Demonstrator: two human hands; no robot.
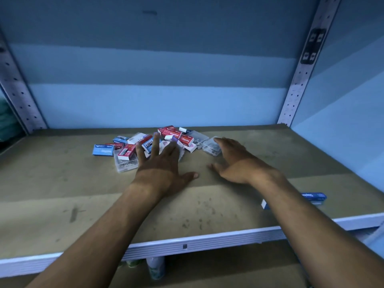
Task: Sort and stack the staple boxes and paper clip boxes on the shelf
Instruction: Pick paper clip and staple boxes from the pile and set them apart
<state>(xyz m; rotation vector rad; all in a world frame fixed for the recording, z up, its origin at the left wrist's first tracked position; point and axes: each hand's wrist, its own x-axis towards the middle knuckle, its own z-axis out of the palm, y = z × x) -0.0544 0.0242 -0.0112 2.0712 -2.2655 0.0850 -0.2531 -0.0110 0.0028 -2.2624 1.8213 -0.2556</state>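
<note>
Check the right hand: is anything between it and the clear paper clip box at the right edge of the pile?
Nothing visible is. The right hand is open, its fingers reaching the clear paper clip box at the pile's right edge. Only bare shelf lies beside it.

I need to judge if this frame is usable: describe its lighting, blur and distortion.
Head view: dim, bluish light with banded shading across the back wall; wide-angle bending splays the shelf uprights outward; the left hand is slightly motion-blurred, and box print in the pile is mostly unreadable; no strong glare.
</note>
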